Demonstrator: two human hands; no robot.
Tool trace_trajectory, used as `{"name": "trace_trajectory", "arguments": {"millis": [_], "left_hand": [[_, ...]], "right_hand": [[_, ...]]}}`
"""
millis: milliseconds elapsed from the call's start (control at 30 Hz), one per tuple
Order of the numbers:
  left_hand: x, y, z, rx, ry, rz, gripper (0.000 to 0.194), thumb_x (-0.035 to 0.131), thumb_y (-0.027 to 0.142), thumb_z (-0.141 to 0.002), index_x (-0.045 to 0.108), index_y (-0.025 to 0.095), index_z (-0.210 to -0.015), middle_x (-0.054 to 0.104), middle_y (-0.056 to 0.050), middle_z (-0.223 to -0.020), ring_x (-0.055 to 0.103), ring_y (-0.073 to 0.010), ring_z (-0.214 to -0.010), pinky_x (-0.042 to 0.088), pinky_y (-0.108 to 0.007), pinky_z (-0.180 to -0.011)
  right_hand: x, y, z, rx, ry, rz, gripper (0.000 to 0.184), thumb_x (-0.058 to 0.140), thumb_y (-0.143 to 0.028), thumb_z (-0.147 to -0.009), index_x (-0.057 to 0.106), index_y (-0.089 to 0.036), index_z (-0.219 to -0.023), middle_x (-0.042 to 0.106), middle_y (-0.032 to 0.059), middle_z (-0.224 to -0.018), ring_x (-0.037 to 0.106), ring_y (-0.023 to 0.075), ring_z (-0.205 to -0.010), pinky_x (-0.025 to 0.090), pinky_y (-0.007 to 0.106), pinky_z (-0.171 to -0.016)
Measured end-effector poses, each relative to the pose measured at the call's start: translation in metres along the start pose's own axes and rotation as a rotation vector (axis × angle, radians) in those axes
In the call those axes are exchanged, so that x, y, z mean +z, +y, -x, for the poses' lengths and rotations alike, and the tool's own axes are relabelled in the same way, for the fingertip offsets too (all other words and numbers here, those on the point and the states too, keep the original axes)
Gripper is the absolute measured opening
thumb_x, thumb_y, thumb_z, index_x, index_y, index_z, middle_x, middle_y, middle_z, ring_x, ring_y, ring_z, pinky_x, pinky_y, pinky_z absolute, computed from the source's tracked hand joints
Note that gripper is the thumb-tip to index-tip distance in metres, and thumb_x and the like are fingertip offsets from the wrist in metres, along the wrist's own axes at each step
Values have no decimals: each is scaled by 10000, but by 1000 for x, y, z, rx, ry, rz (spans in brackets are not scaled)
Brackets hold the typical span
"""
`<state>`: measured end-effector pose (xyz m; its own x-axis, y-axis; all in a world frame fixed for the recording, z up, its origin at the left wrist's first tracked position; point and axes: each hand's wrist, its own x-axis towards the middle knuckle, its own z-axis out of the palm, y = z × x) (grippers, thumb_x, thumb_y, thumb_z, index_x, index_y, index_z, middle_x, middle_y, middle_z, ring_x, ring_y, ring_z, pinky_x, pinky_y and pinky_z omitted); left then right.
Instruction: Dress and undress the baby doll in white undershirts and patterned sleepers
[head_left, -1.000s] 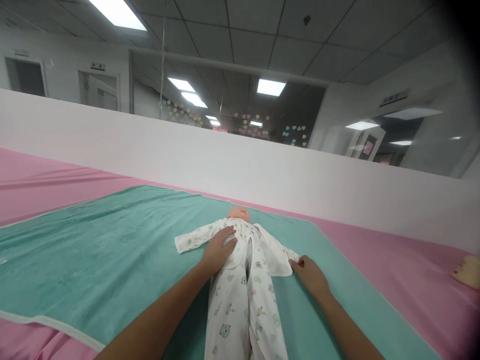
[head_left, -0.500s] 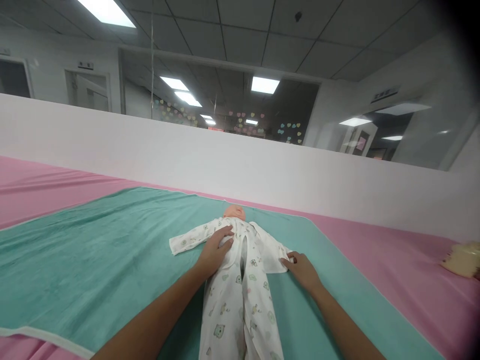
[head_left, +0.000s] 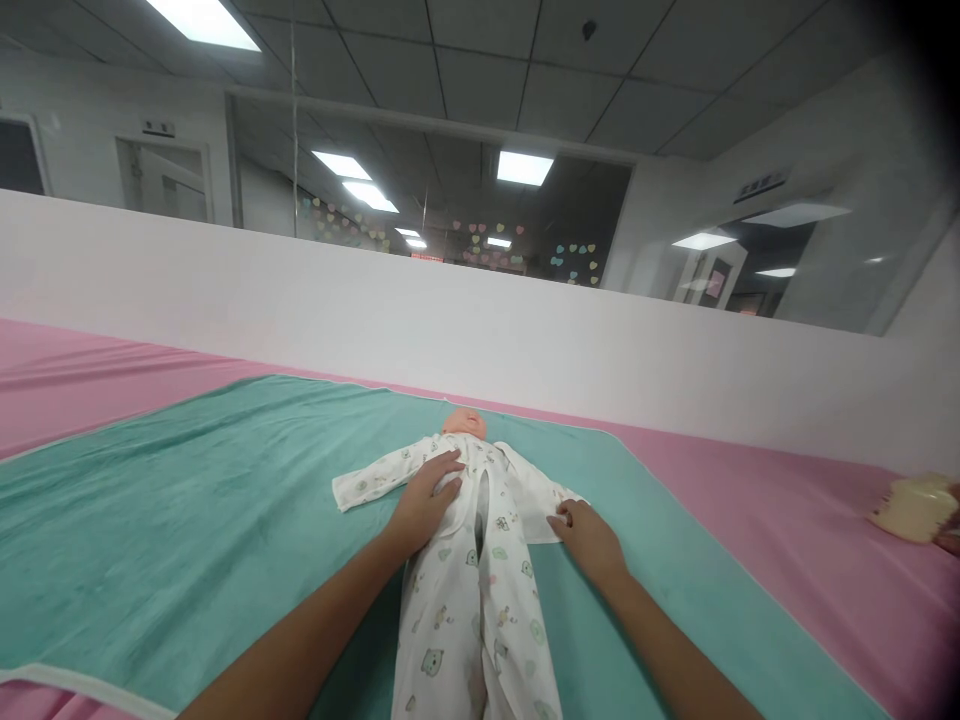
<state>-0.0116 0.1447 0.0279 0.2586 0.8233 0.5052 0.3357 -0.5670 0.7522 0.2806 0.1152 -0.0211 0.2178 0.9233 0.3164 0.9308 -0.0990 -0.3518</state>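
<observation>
A baby doll [head_left: 466, 423] lies on its back on a green cloth, head away from me. It wears a white baby shirt [head_left: 529, 490] with small prints and printed trousers [head_left: 454, 640]; the shirt's sleeves spread out to both sides. My left hand [head_left: 426, 503] rests flat on the left part of the doll's chest, fingers stretched out. With fingers bent, my right hand [head_left: 586, 535] pinches the shirt's edge near the end of the right sleeve. An opening runs down the middle below the chest. The doll's own hands cannot be seen.
The green cloth [head_left: 225, 500] lies over a pink sheet [head_left: 750, 480]. Behind stands a low white wall [head_left: 450, 335] with glass above it. At the far right is a pale yellow object [head_left: 913, 508], partly cut off and blurred.
My right hand has shifted slightly inward toward the doll with the pinched shirt edge. My left hand stays on the chest. The whole view has moved a little.
</observation>
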Motion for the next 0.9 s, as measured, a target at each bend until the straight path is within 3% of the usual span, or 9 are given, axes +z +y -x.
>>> {"name": "trace_trajectory", "arguments": {"millis": [133, 333, 433, 567, 667, 767, 833, 900], "left_hand": [[1, -3, -1, 7, 5, -3, 280, 445, 280, -821, 594, 245, -1055, 470, 4, -1313, 386, -194, -1230, 267, -377, -1068], [4, -8, -2, 26, 25, -9, 267, 452, 276, -816, 603, 241, -1034, 494, -1, -1291, 402, -192, -1217, 273, -378, -1066], [4, -11, -3, 46, 29, -3, 262, 455, 270, -816, 603, 238, -1030, 495, -3, -1289, 402, -191, -1217, 273, -383, -1064], [4, -13, -4, 53, 27, 7, 254, 457, 256, -819, 604, 240, -1026, 497, -1, -1287, 407, -179, -1211, 279, -377, -1061], [3, -12, -4, 52, 29, 9, 247, 460, 250, -818, 611, 239, -1012, 504, -8, -1279, 415, -187, -1204, 286, -386, -1055], [1, -12, -4, 51, 28, 10, 238, 466, 246, -813, 616, 238, -998, 516, -14, -1265, 422, -194, -1196, 280, -401, -1055], [0, -12, -5, 55, 31, 18, 237, 467, 245, -813, 616, 238, -998, 520, -16, -1260, 429, -196, -1189, 278, -407, -1055], [-1, -13, -5, 62, 37, 24, 236, 466, 243, -813, 616, 237, -996, 522, -18, -1256, 434, -197, -1182, 287, -405, -1050]], "right_hand": [[8, 8, -9, 78, 26, 31, 208, 443, -401, -781, 504, -206, -819, 518, 10, -807, 466, 126, -649, 276, 233, -539], [10, 0, -17, -58, 131, -64, 184, 404, -336, -791, 458, -200, -679, 485, -8, -704, 433, 124, -639, 282, 240, -577], [8, -9, -14, -36, 186, -295, 163, 415, -343, -770, 444, -207, -687, 464, -28, -645, 415, 126, -609, 294, 240, -575], [2, -23, -14, 141, 167, -856, 206, 449, -389, -707, 402, -209, -620, 437, -31, -591, 406, 132, -562, 314, 242, -525], [-13, -45, -26, 167, 126, -1187, 220, 431, -409, -698, 395, -214, -601, 449, -16, -582, 415, 140, -539, 331, 255, -498], [-36, -82, -40, 95, 98, -1303, 213, 429, -397, -710, 377, -214, -614, 430, -23, -585, 407, 129, -530, 345, 251, -501], [-49, -110, -43, -45, 38, -1263, 187, 445, -364, -716, 376, -211, -633, 414, -36, -600, 399, 116, -539, 342, 237, -508], [-57, -137, -34, -246, -79, -1000, 151, 472, -328, -716, 424, -200, -653, 460, -30, -650, 438, 119, -609, 360, 233, -556]]}}
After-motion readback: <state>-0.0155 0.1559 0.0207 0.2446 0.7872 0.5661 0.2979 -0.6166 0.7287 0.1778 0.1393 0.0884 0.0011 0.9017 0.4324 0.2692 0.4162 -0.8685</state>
